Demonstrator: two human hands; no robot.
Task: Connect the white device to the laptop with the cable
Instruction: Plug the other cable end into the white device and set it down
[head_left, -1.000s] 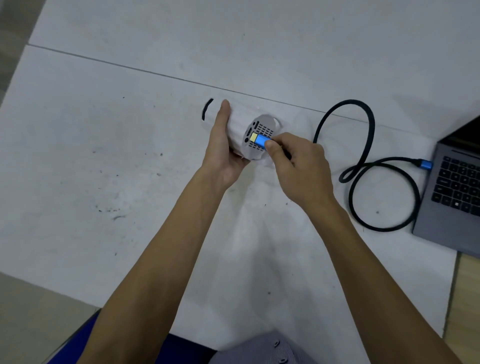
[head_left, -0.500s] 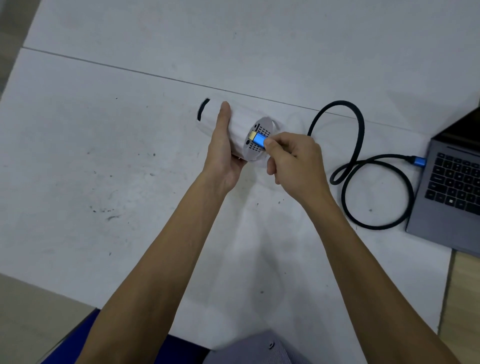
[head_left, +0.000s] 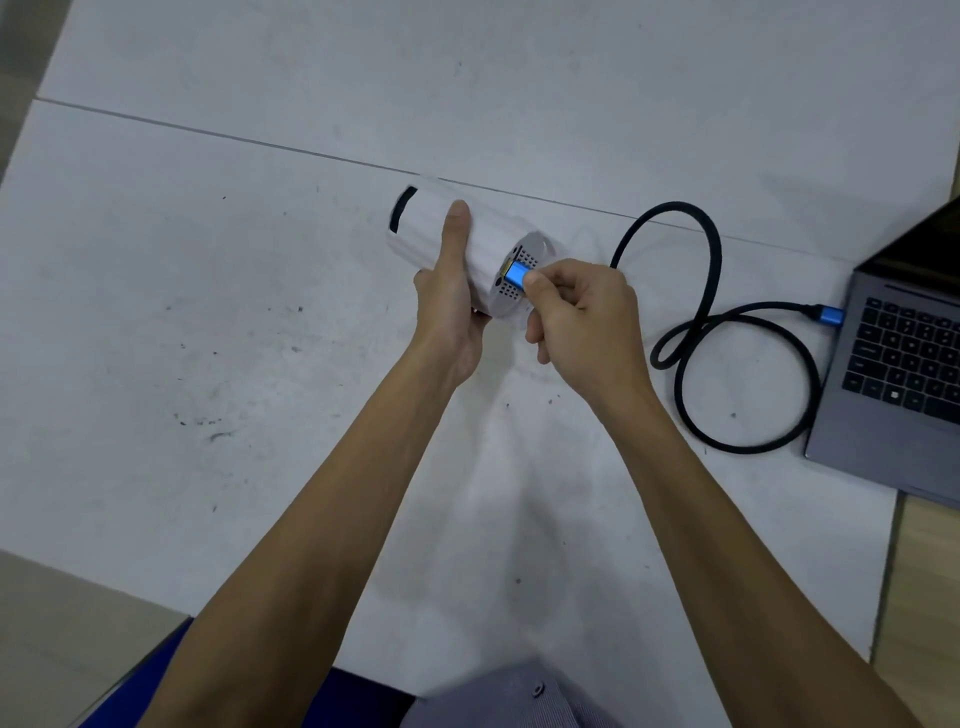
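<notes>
A white cylindrical device (head_left: 488, 244) lies on its side above the table, its grey vented end facing right. My left hand (head_left: 449, 306) wraps around its body, thumb on top. My right hand (head_left: 582, 317) pinches the blue plug (head_left: 517, 273) of a black cable (head_left: 711, 291) against a port on the grey end; a gold tip still shows. The cable loops across the table to its other blue plug (head_left: 830, 316), which sits at the left edge of the grey laptop (head_left: 893, 374).
The white table (head_left: 208, 312) has a seam running across it behind the device and small dark marks. Its front edge lies near my body, with floor at lower left. A wooden surface (head_left: 919, 597) shows past the table's right edge.
My hands turned the device so its grey end faces more to the right. The blue plug stays at the port. The cable loop shifted slightly.
</notes>
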